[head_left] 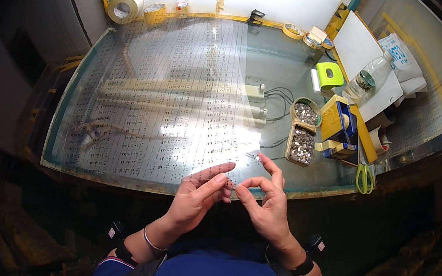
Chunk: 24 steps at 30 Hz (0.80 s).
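A large clear film sheet (184,77) printed with rows of small dark marks covers the left and middle of a lit glass-topped table (277,50). At its near right corner my left hand (193,198) pinches the film, thumb above and fingers showing through from beneath. Close beside it, my right hand (267,208) has thumb and index finger brought together at the sheet's edge; whatever sits between them is too small to name. A tiny shiny piece (257,157) shows by the tip of another raised right finger.
Two tubs, one round (307,113) and one rectangular (301,144), hold small shiny pieces at right. Nearby are a blue-yellow tape dispenser (340,126), green hole punch (329,76), plastic bottle (361,84) and green-handled scissors (364,179). Tape rolls (125,7) line the far edge.
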Motion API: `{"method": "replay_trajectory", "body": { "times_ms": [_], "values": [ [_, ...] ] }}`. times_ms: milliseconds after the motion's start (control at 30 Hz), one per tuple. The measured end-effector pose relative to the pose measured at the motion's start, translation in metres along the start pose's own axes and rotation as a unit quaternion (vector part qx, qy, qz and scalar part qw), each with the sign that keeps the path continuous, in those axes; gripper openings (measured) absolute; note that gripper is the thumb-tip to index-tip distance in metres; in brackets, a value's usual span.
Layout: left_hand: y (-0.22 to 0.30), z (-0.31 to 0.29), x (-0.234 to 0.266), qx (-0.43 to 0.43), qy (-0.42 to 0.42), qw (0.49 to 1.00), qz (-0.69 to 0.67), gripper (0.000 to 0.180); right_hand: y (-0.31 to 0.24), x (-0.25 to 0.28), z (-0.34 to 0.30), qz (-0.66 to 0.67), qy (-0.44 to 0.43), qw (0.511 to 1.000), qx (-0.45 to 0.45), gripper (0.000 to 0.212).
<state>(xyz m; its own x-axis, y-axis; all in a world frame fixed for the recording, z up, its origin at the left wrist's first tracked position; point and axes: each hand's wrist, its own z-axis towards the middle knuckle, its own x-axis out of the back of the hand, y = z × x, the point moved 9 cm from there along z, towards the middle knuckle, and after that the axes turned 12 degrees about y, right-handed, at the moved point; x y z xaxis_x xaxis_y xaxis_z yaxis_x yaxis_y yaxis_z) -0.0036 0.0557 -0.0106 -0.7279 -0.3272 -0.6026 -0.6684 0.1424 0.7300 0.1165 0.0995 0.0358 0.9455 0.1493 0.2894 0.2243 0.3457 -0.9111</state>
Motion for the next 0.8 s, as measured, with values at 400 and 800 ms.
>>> {"method": "replay_trajectory", "body": {
  "times_ms": [400,800],
  "values": [
    [0.000,0.002,0.001,-0.022,0.010,1.000,0.005,0.035,0.029,0.008,0.001,0.293,0.063,0.940,-0.162,0.023],
    [0.001,0.001,-0.003,-0.032,-0.020,0.999,-0.001,0.032,0.012,-0.037,-0.009,0.094,-0.118,0.972,-0.180,0.032]
  ]
}}
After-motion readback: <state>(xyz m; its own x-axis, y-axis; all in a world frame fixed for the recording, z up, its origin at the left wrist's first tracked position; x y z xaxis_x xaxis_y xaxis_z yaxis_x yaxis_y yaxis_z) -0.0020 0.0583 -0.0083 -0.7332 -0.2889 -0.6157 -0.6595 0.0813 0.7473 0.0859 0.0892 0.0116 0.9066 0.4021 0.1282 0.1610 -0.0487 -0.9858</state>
